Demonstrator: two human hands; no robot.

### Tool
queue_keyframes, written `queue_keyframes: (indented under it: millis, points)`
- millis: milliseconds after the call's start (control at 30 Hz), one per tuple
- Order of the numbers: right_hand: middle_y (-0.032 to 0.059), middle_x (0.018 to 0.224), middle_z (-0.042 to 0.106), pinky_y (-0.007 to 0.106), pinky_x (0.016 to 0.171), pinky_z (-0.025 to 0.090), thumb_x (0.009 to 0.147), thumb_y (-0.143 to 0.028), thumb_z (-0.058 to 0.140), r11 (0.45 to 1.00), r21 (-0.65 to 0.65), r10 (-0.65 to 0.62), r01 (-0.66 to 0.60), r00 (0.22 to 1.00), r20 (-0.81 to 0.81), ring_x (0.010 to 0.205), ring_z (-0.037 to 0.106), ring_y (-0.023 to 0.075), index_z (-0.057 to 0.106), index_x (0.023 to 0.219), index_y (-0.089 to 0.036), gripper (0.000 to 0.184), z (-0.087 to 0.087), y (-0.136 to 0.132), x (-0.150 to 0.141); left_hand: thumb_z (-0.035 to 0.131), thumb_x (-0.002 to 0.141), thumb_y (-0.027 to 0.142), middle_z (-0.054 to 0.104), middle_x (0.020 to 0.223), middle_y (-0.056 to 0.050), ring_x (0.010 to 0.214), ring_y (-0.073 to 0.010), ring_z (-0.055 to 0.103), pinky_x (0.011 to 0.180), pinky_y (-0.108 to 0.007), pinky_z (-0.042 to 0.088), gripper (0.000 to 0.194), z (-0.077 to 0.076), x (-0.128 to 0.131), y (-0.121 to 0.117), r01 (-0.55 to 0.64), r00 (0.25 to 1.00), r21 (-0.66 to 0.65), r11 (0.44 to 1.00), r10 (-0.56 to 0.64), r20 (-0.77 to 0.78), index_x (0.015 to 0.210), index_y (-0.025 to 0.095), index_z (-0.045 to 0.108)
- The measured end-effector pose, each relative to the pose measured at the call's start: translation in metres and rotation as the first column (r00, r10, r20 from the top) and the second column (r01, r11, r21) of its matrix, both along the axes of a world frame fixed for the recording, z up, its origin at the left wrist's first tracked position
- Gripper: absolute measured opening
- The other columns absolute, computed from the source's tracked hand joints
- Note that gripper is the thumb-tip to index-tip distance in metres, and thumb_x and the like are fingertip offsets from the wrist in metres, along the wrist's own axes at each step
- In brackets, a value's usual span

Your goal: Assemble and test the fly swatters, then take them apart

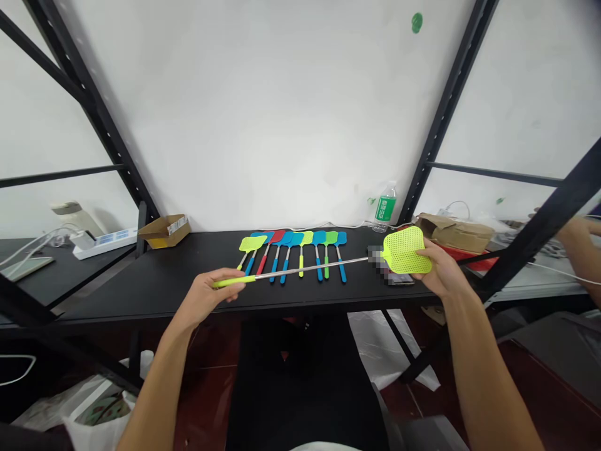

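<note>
Between my two hands a yellow-green fly swatter (407, 249) is stretched out over the black table, its metal rod drawn long. My left hand (213, 293) is closed round its handle. At the other end, my right hand (436, 266) pinches the edge of the perforated head. Behind the rod a row of shorter swatters lies side by side on the table, with a red swatter (276, 237), a blue swatter (346, 238), a green swatter (330, 238) and several others. The left yellow swatter (252, 243) partly overlaps a blue one.
An open cardboard box (164, 232) sits to the left, near a white power strip (107, 242). At the back right stands a plastic bottle (385, 208) with a green label. Black rack posts (444, 103) rise on both sides. Another person's hand (580, 235) shows at the far right.
</note>
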State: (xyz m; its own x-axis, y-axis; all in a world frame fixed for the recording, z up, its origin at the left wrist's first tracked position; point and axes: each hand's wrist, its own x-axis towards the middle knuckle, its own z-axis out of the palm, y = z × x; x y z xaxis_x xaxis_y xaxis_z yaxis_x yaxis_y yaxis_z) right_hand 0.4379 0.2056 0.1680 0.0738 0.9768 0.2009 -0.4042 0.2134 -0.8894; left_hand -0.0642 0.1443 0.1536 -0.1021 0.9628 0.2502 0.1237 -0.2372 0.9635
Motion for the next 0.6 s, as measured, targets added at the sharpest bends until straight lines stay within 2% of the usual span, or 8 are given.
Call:
queue_keyframes:
  millis: [100,200,300,433,533,600]
  points:
    - [0.0092,0.086,0.072,0.018,0.029,0.035,0.063,-0.010,0.076,0.997,-0.079,0.026,-0.025,1.000,0.007,0.052,0.060,0.0151,0.069,0.100,-0.019,0.039,0.001,-0.007,0.009,0.088,0.058,0.029,0.064,0.057,-0.002,0.043,-0.0127,0.048,0.038,-0.023,0.035,0.037,0.011,-0.002,-0.011,0.002,0.972,-0.081,0.997,-0.021,-0.233,0.092,0.020,0.080]
    - [0.0112,0.085,0.073,0.020,0.028,0.036,0.061,-0.010,0.078,0.989,-0.143,0.055,-0.045,0.996,0.065,0.048,0.060,0.0161,0.069,0.096,-0.020,0.037,0.002,-0.015,0.017,0.087,0.058,0.030,0.072,0.068,-0.005,0.053,-0.0183,0.058,0.043,-0.024,0.041,0.032,0.021,-0.001,-0.018,0.018,0.936,-0.082,0.996,-0.046,-0.348,0.088,0.022,0.081]
    - [0.0167,0.080,0.073,0.026,0.026,0.039,0.058,-0.014,0.079,0.977,-0.193,0.115,-0.087,0.984,0.139,0.048,0.063,0.0242,0.070,0.092,-0.017,0.036,0.002,-0.023,0.024,0.088,0.055,0.026,0.077,0.083,-0.007,0.073,-0.0264,0.069,0.057,-0.027,0.051,0.028,0.026,-0.001,-0.024,0.037,0.930,-0.082,0.996,-0.065,-0.362,0.081,0.023,0.082]
    - [0.0263,0.087,0.072,0.034,0.029,0.047,0.049,-0.014,0.083,0.929,-0.334,0.241,-0.159,0.945,0.222,0.060,0.070,0.0383,0.070,0.098,-0.012,0.051,0.001,-0.034,0.031,0.087,0.058,0.031,0.078,0.081,-0.006,0.075,-0.0285,0.070,0.062,-0.030,0.054,0.026,0.033,0.001,-0.031,0.089,0.903,-0.156,0.984,-0.146,-0.404,0.083,0.023,0.083]
    - [0.0241,0.090,0.074,0.033,0.032,0.051,0.056,-0.022,0.085,0.910,-0.359,0.326,-0.208,0.893,0.308,0.061,0.071,0.0366,0.069,0.104,-0.013,0.051,0.006,-0.041,0.031,0.080,0.070,0.040,0.079,0.093,-0.004,0.087,-0.0282,0.070,0.075,-0.030,0.055,0.028,0.040,0.009,-0.037,0.130,0.849,-0.191,0.973,-0.209,-0.485,0.093,0.025,0.082]
    - [0.0213,0.093,0.074,0.030,0.033,0.052,0.064,-0.028,0.083,0.920,-0.334,0.326,-0.204,0.871,0.367,0.061,0.072,0.0333,0.068,0.108,-0.014,0.049,0.010,-0.044,0.028,0.076,0.075,0.044,0.078,0.103,-0.002,0.095,-0.0277,0.069,0.082,-0.030,0.054,0.031,0.044,0.015,-0.040,0.132,0.824,-0.196,0.972,-0.218,-0.523,0.100,0.027,0.081]
